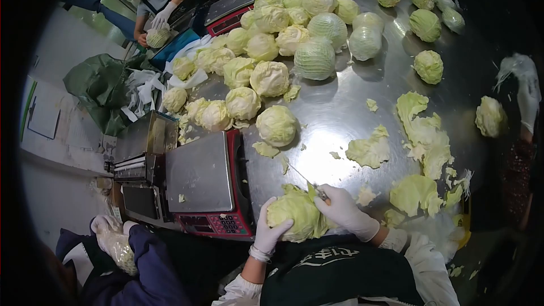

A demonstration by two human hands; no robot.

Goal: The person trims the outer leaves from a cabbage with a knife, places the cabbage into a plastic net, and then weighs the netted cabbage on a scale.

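Observation:
At the near edge of the steel table [340, 102], my left hand [267, 231], in a white glove, cups a green cabbage [297, 214] from its left side. My right hand [347, 209], also gloved, rests on the cabbage's right side and grips a thin knife [306, 180] whose blade points up and to the left, away from me. Loose outer leaves [369, 150] lie just beyond the cabbage.
A red scale with a steel pan [199, 173] stands left of my hands. Several trimmed cabbages [271, 45] are piled at the far left of the table, wrapped ones [365, 41] beyond. Leaf scraps [425, 136] lie right. Other people work at top left, bottom left and right.

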